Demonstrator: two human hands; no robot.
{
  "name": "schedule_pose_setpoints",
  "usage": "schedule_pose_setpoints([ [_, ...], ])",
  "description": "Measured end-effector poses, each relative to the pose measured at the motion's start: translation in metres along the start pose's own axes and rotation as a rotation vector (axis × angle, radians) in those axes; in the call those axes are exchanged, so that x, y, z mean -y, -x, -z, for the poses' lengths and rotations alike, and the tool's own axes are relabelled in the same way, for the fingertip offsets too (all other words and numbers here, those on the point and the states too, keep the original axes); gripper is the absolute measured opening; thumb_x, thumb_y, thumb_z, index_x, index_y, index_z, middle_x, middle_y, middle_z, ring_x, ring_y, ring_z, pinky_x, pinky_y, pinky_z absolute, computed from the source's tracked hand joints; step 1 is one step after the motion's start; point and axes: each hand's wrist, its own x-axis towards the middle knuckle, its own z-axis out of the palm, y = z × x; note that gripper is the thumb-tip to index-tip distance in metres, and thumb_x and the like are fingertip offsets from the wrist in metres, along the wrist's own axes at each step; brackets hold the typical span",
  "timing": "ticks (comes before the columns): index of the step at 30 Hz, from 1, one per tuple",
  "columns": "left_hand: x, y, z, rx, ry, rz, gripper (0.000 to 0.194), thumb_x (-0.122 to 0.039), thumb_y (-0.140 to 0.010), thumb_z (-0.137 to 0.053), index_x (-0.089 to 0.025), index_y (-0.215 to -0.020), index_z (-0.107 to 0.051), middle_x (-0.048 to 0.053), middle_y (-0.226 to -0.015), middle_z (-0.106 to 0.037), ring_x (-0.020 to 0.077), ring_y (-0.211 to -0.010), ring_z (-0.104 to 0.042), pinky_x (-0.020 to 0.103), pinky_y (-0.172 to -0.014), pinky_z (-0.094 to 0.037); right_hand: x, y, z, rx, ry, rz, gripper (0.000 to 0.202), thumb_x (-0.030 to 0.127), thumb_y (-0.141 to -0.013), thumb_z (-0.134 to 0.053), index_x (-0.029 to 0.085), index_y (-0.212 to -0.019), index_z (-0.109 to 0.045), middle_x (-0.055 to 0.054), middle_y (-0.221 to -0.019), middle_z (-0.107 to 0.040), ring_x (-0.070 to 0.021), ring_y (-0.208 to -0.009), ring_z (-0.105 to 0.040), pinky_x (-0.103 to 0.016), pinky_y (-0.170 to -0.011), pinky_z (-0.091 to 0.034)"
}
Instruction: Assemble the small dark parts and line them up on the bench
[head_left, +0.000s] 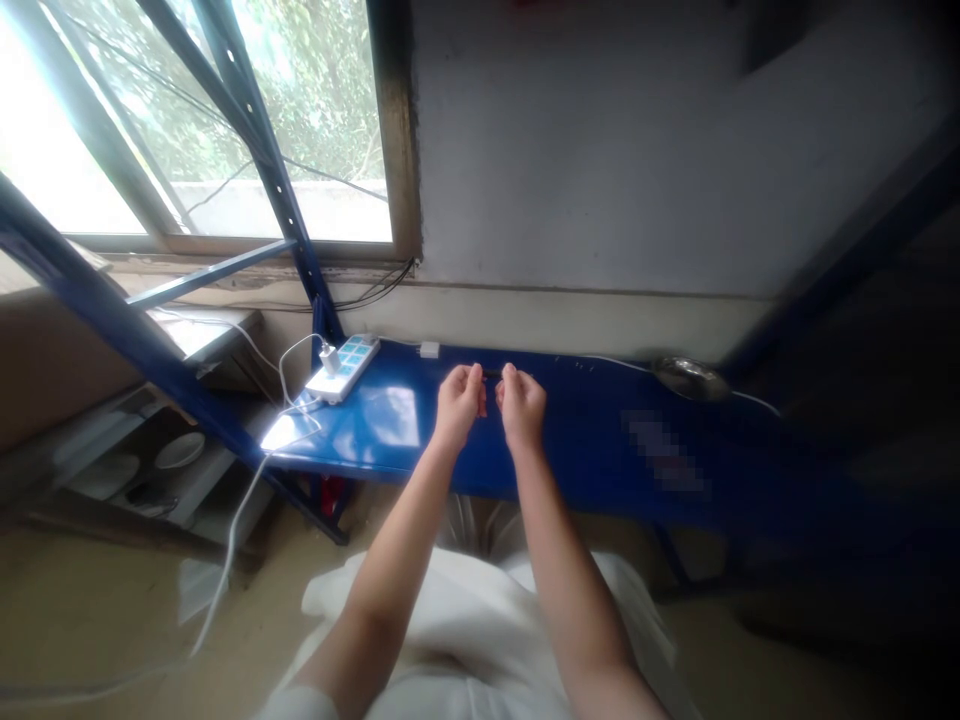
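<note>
Both my hands are raised over the middle of a blue shelf top. A small, thin dark object (491, 374) spans the gap between them. My left hand (459, 402) is closed, thumb and fingers pinching its left end. Its right end is pinched by my right hand (521, 402), which is closed too. The fingers hide most of the object, and what it is cannot be made out.
On the blue shelf (405, 440), a white power strip (343, 370) with a plugged-in charger (328, 358) lies left. A small white block (429, 350) and a shiny metal dish (690, 378) sit along the back. Blue uprights (281, 200) stand left, by the window.
</note>
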Motion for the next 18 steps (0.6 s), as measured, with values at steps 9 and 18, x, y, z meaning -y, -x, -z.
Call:
schedule_pose_setpoints([
  [9, 0.0022, -0.0021, 0.0002, -0.018, 0.041, 0.055, 0.043, -0.052, -0.076, -0.053, -0.017, -0.056, -0.038, -0.007, -0.044, -0.036, 0.0038, -0.034, -0.038, 0.017, -0.036, -0.031, 0.0035, 0.0039, 0.0006, -0.015, 0.009, 0.013, 0.043, 0.051, -0.08, -0.045, 0.019, -0.051, -0.043, 0.004, -0.045, -0.042, -0.0087, -0.045, -0.039, -0.022, -0.046, -0.033],
  [18, 0.0073, -0.0062, 0.0029, -0.055, 0.106, 0.163, 0.044, -0.051, -0.071, -0.059, -0.017, -0.053, -0.037, -0.008, -0.039, -0.034, 0.0034, -0.031, -0.034, 0.017, -0.032, -0.028, 0.0103, 0.0065, 0.0035, 0.005, 0.075, 0.05, 0.044, 0.052, -0.08, -0.043, 0.02, -0.05, -0.042, 0.004, -0.045, -0.042, -0.0092, -0.045, -0.039, -0.023, -0.048, -0.033],
])
